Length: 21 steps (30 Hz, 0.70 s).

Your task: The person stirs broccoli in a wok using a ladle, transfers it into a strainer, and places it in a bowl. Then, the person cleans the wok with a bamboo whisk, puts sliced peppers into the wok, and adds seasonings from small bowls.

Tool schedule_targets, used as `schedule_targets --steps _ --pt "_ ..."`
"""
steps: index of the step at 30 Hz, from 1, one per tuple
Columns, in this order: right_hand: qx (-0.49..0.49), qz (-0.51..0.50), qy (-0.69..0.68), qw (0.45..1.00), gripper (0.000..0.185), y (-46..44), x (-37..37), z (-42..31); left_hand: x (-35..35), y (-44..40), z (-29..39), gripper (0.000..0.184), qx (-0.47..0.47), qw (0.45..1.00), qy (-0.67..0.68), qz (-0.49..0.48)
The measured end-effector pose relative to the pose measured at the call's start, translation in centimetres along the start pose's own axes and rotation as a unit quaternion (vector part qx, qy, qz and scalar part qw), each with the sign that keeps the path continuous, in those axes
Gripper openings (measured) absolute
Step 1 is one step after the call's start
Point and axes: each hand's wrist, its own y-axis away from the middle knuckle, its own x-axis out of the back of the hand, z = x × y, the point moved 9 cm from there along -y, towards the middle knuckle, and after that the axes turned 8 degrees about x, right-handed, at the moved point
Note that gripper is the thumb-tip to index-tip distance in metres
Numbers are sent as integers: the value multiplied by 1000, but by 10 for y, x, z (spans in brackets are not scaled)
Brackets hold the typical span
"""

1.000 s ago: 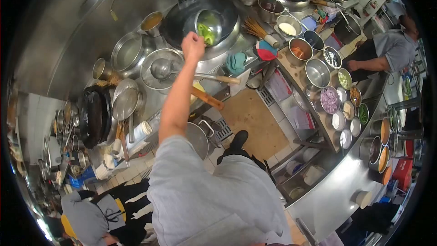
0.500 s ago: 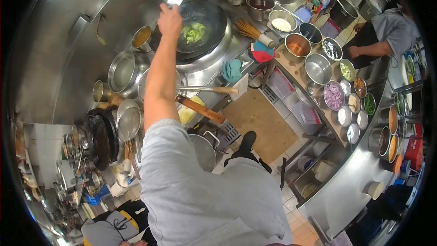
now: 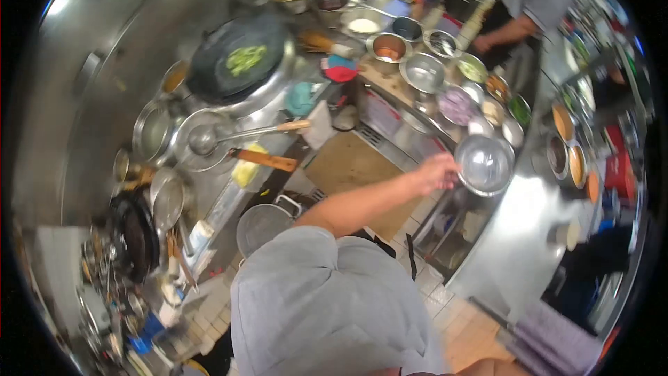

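My left hand [image 3: 440, 172] is closed on the rim of an empty-looking metal bowl [image 3: 486, 166], held out to the right near the corner of the steel counter. Cut green vegetables [image 3: 246, 60] lie in a dark wok [image 3: 209, 73] at the upper left, away from my hand. Only a piece of bare skin shows at the bottom right edge; my right hand is out of view.
A ladle [image 3: 204, 139] rests in a strainer bowl beside a wooden-handled tool [image 3: 263, 159]. Ingredient bowls, one with purple pieces [image 3: 456, 104], line the right-hand shelf [image 3: 390, 87]. Another person [image 3: 539, 3] stands at the upper right. A large pot [image 3: 264, 228] sits low by my body.
My left hand has swung from the wok to the right with the bowl. The greens, in the bowl at first, now lie in the wok. The whole view has shifted.
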Motion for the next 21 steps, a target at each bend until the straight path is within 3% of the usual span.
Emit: schedule_targets --steps 4,10,14,15,18,20,21 --pt "-7 55 -18 998 28 11 16 5 -73 -37 -165 13 120 989 -87 -6" --pt "-25 63 -7 998 28 20 29 18 -136 -83 -258 15 114 981 -154 -23" --pt "-16 66 -35 997 31 20 17 18 -162 -83 -257 40 142 951 -234 -147" --pt "-2 67 -51 996 32 18 15 14 -159 -84 -261 65 192 926 -270 -181" --pt "-1 70 -34 997 33 16 14 7 -123 -77 -235 70 188 922 -300 -153" --pt "11 67 -58 996 33 15 11 -7 -82 -73 -214 54 181 940 -231 -176" --pt "33 55 -5 998 31 13 13 -2 -55 -57 -188 46 186 950 -191 -165"
